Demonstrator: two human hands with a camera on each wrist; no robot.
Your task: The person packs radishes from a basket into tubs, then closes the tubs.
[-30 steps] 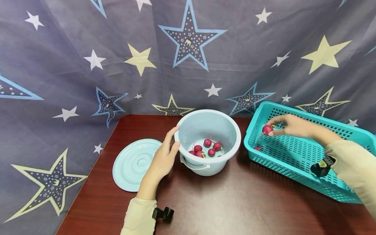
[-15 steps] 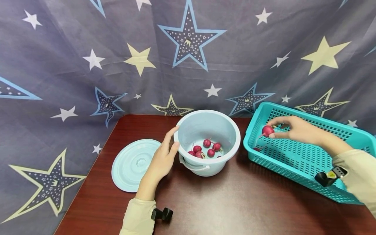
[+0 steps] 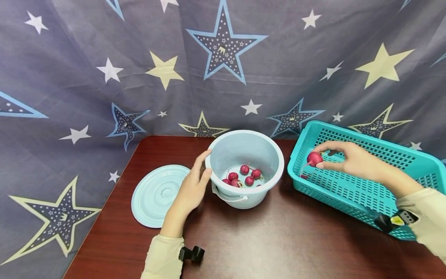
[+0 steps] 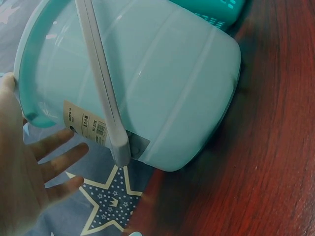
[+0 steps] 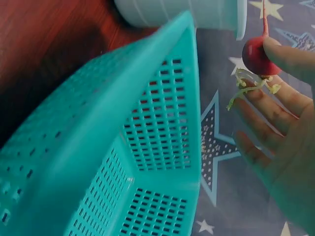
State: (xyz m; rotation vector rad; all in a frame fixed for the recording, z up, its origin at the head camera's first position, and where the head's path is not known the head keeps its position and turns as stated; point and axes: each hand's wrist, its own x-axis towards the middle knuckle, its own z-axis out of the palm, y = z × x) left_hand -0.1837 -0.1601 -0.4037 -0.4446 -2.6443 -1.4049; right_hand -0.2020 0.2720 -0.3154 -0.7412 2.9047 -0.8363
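Observation:
My right hand pinches a radish between thumb and fingers, above the left end of the turquoise basket. In the right wrist view the radish shows its thin root and pale leafy stems, with the other fingers spread below. My left hand is at the left side of the pale blue bucket, thumb and forefinger at its rim. The left wrist view shows the fingers fairly straight beside the bucket's labelled wall. Several radishes lie on the bucket's bottom.
Left of the bucket a round pale blue lid lies flat on the dark red wooden table. A bit of red shows in the basket's near left corner. A grey curtain with stars hangs right behind the table.
My right hand, still pinching the radish, has shifted slightly left and toward me over the basket, its wrist lower in view. The left hand and bucket have stayed put.

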